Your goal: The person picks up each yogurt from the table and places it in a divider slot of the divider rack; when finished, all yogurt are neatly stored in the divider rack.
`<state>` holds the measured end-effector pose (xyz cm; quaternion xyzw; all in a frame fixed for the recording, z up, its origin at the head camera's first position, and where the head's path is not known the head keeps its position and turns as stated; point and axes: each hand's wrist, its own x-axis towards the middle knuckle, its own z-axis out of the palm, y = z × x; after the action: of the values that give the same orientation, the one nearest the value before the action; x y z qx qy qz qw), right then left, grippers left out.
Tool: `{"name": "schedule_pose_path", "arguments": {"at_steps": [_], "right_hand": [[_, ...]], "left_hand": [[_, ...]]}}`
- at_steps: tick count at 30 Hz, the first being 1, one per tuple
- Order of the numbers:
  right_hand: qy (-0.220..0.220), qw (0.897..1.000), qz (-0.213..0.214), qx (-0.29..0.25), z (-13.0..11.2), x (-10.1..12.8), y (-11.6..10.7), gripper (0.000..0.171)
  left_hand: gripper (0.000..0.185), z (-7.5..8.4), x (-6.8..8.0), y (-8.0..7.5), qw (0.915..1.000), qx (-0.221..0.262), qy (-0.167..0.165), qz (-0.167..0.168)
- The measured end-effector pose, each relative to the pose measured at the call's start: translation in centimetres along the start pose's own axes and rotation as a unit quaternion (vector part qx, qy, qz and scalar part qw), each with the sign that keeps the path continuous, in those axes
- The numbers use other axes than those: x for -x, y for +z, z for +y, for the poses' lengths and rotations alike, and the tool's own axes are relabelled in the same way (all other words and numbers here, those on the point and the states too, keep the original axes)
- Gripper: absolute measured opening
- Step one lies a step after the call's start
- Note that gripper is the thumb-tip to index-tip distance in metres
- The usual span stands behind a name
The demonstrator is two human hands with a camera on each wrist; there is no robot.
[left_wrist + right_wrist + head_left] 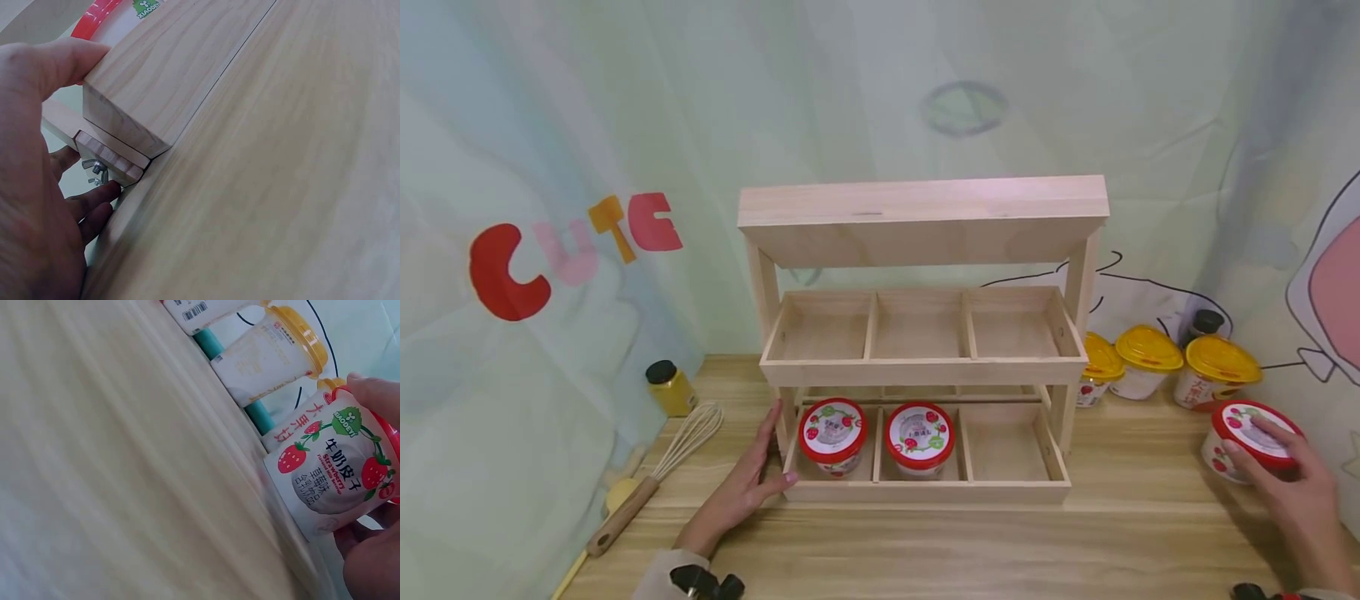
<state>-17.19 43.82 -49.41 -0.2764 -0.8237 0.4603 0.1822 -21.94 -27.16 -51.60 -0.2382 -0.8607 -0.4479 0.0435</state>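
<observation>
A wooden three-tier rack (925,360) stands on the table. Its bottom tray holds two red-lidded strawberry cups, one (832,433) in the left slot and one (919,437) in the middle slot; the right slot is bare. My left hand (752,479) holds the rack's front left corner (134,119), thumb on the front rail, fingers along the side. At the far right my right hand (1285,475) grips a third red-lidded strawberry cup (1247,437) (331,469) standing on the table.
Three yellow-lidded cups (1150,360) stand against the backdrop right of the rack, with a dark-capped bottle (1206,322) behind. Left of the rack lie a whisk (658,471) with a wooden handle and a yellow spice jar (670,387). A printed curtain hangs behind.
</observation>
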Motion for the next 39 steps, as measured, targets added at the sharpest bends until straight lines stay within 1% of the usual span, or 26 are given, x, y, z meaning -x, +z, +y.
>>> {"name": "schedule_pose_path", "arguments": {"at_steps": [4, 6, 9, 12, 13, 15, 19, 22, 25, 29, 32, 36, 39], "right_hand": [[-0.041, 0.999, -0.013, 0.033, -0.6, 0.4, 0.0, 0.072], [-0.075, 0.995, -0.015, 0.064, -1.2, 0.7, -0.1, 0.071], [-0.135, 0.985, -0.024, 0.105, -2.1, 1.3, -0.1, 0.067], [-0.195, 0.973, -0.037, 0.120, -3.0, 2.1, 0.1, 0.062], [-0.206, 0.971, -0.044, 0.116, -3.3, 2.4, 0.2, 0.061], [-0.216, 0.970, -0.054, 0.099, -3.7, 3.1, 0.5, 0.060], [-0.215, 0.972, -0.076, 0.055, -4.7, 4.6, 1.1, 0.061], [-0.225, 0.969, -0.094, 0.037, -5.4, 5.6, 1.4, 0.060], [-0.235, 0.965, -0.114, 0.031, -6.4, 6.6, 1.7, 0.060], [-0.259, 0.956, -0.140, 0.009, -7.8, 7.8, 2.2, 0.059], [-0.283, 0.945, -0.164, -0.017, -8.7, 8.7, 2.8, 0.056], [-0.305, 0.931, -0.196, -0.038, -9.7, 9.8, 3.8, 0.055], [-0.307, 0.927, -0.212, -0.044, -10.4, 10.6, 4.5, 0.055]], "left_hand": [[0.109, 0.0, 0.0, -0.1, 1.0000, 0.001, 0.001, 0.001], [0.109, 0.0, 0.0, -0.1, 1.0000, 0.001, 0.001, 0.001], [0.109, 0.0, 0.0, 0.0, 1.0000, 0.003, 0.000, 0.000], [0.109, 0.1, 0.0, 0.1, 1.0000, 0.004, -0.002, -0.001], [0.109, 0.1, 0.0, 0.1, 1.0000, 0.004, -0.003, -0.001], [0.109, 0.1, 0.1, 0.1, 1.0000, 0.004, -0.003, -0.001], [0.109, 0.1, 0.0, 0.1, 1.0000, 0.002, -0.006, -0.001], [0.109, 0.1, 0.0, 0.1, 1.0000, 0.000, -0.008, -0.002], [0.109, 0.1, 0.0, 0.0, 1.0000, 0.000, -0.007, -0.002], [0.109, 0.1, 0.0, 0.0, 1.0000, 0.001, -0.007, -0.002], [0.109, 0.0, -0.1, -0.1, 0.9999, 0.004, -0.009, -0.002], [0.110, 0.0, -0.1, 0.0, 1.0000, 0.004, -0.008, -0.002], [0.109, 0.0, 0.0, 0.0, 1.0000, 0.000, -0.006, -0.003]]}}
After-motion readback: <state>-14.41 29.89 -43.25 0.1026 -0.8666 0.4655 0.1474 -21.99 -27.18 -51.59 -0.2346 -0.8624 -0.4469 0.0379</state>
